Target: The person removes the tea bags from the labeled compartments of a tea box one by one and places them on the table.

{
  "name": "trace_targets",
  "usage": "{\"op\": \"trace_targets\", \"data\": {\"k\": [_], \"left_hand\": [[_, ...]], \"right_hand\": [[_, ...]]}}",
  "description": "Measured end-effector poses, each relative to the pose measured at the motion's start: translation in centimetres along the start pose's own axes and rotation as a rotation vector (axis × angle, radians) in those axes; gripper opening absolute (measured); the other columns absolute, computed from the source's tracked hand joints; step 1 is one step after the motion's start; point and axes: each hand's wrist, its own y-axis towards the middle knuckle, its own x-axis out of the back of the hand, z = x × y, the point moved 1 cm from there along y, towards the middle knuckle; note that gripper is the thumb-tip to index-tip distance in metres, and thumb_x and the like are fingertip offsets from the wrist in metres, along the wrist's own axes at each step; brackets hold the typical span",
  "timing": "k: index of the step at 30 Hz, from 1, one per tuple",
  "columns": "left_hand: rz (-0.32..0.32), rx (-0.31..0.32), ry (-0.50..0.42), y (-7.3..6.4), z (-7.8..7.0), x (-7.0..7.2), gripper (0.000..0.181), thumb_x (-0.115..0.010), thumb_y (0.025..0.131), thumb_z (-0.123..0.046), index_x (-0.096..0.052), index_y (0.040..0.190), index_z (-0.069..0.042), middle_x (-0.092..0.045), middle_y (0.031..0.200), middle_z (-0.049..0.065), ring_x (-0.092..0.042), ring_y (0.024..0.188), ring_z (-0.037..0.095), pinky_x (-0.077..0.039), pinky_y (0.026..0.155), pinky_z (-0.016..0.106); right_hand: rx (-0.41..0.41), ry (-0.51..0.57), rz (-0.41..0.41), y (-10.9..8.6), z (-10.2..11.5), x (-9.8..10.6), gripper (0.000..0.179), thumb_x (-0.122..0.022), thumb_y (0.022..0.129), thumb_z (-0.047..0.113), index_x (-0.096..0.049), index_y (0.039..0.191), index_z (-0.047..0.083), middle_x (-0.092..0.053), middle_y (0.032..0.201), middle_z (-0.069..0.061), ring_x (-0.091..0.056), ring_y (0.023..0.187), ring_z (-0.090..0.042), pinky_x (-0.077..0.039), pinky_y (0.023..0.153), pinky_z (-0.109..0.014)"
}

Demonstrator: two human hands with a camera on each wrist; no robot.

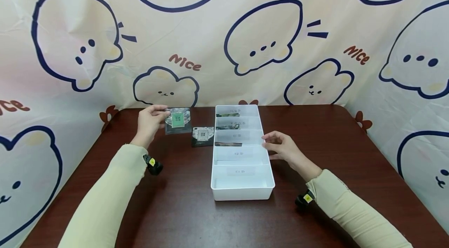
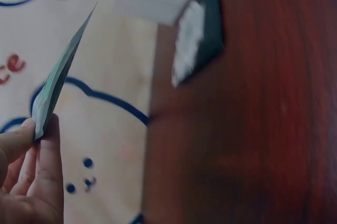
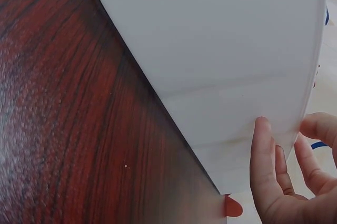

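Note:
A tea packet with a green label [image 1: 177, 120] is pinched by its left edge between the thumb and fingers of my left hand [image 1: 149, 121]; the left wrist view shows the packet [image 2: 58, 71] edge-on. Just right of it, a dark tea packet with a pale label [image 1: 203, 136] lies beside a white divided box [image 1: 242, 194]. Fingertips of my right hand [image 1: 282, 147] rest at the box's right rim. In the right wrist view, one extended finger [image 3: 261, 150] lies against the outer wall [image 3: 210, 40], with other fingertips at the rim.
Labelled compartments run front to back in the box; the three farther ones hold packets, while the two nearer ones show bare floors. The dark wooden table [image 1: 175, 217] ends at a cartoon-printed curtain [image 1: 210, 37] at the back and sides.

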Motion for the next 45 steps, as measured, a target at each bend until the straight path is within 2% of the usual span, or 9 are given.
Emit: {"op": "trace_targets", "data": {"k": [6, 10, 14, 19, 30, 35, 40, 45], "left_hand": [[0.054, 0.081, 0.081, 1.0, 2.0, 0.0, 0.034, -0.065, 0.094, -0.019, -0.062, 0.126, -0.006, -0.065, 0.097, 0.003, -0.062, 0.082, 0.01, -0.058, 0.068, 0.025], [0.108, 0.13, 0.133, 1.3, 2.9, -0.2, 0.035, -0.063, 0.095, -0.017, -0.06, 0.127, -0.005, -0.063, 0.108, 0.011, -0.061, 0.092, 0.017, -0.058, 0.071, 0.027], [0.156, 0.174, 0.173, 1.4, 3.4, -0.4, 0.033, -0.061, 0.096, -0.014, -0.059, 0.127, -0.004, -0.059, 0.121, 0.016, -0.06, 0.1, 0.023, -0.059, 0.078, 0.031], [0.176, 0.212, 0.207, 1.5, 3.7, -0.5, 0.032, -0.061, 0.096, -0.011, -0.059, 0.126, -0.001, -0.054, 0.13, 0.019, -0.059, 0.105, 0.027, -0.057, 0.085, 0.036], [0.175, 0.251, 0.284, 2.4, 4.4, -0.6, 0.032, -0.062, 0.094, -0.01, -0.06, 0.125, 0.0, -0.051, 0.133, 0.021, -0.056, 0.114, 0.031, -0.056, 0.088, 0.039], [0.159, 0.244, 0.318, 2.8, 4.9, -0.7, 0.03, -0.064, 0.093, -0.01, -0.063, 0.121, 0.0, -0.055, 0.128, 0.022, -0.06, 0.109, 0.031, -0.058, 0.083, 0.038], [0.169, 0.226, 0.354, 3.2, 5.3, -1.0, 0.027, -0.065, 0.092, -0.009, -0.065, 0.117, 0.0, -0.06, 0.122, 0.021, -0.065, 0.101, 0.029, -0.06, 0.075, 0.034], [0.158, 0.224, 0.367, 3.1, 5.4, -1.2, 0.026, -0.067, 0.091, -0.009, -0.066, 0.115, 0.001, -0.061, 0.12, 0.021, -0.065, 0.098, 0.029, -0.06, 0.074, 0.035]], "right_hand": [[0.001, 0.008, 0.0, 0.0, -0.1, 0.1, 0.034, -0.068, 0.09, 0.011, -0.058, 0.121, 0.001, -0.055, 0.106, -0.011, -0.061, 0.088, -0.018, -0.06, 0.073, -0.039], [-0.001, 0.011, -0.002, 0.0, 0.0, 0.0, 0.033, -0.068, 0.09, 0.011, -0.058, 0.12, 0.001, -0.055, 0.106, -0.011, -0.061, 0.087, -0.018, -0.06, 0.073, -0.039], [-0.007, 0.014, -0.001, 0.0, 0.0, 0.0, 0.033, -0.068, 0.09, 0.011, -0.058, 0.12, 0.001, -0.055, 0.105, -0.011, -0.062, 0.086, -0.018, -0.06, 0.073, -0.038], [-0.008, 0.018, 0.003, 0.0, 0.0, 0.0, 0.033, -0.068, 0.09, 0.01, -0.058, 0.12, 0.001, -0.055, 0.104, -0.01, -0.062, 0.084, -0.017, -0.06, 0.072, -0.038], [-0.004, 0.005, 0.005, 0.1, 0.0, 0.0, 0.034, -0.068, 0.09, 0.011, -0.058, 0.121, 0.0, -0.055, 0.105, -0.012, -0.062, 0.085, -0.018, -0.06, 0.072, -0.038], [0.003, 0.013, 0.007, 0.1, 0.0, 0.0, 0.033, -0.068, 0.089, 0.01, -0.059, 0.119, 0.001, -0.057, 0.106, -0.011, -0.062, 0.086, -0.017, -0.06, 0.072, -0.039], [0.009, 0.03, 0.009, 0.2, -0.1, 0.0, 0.033, -0.068, 0.088, 0.008, -0.059, 0.119, 0.001, -0.057, 0.105, -0.011, -0.063, 0.086, -0.016, -0.06, 0.071, -0.039], [0.007, 0.03, 0.006, 0.2, -0.2, 0.0, 0.033, -0.069, 0.089, 0.009, -0.059, 0.119, 0.001, -0.057, 0.106, -0.012, -0.062, 0.087, -0.017, -0.06, 0.071, -0.039]]}}
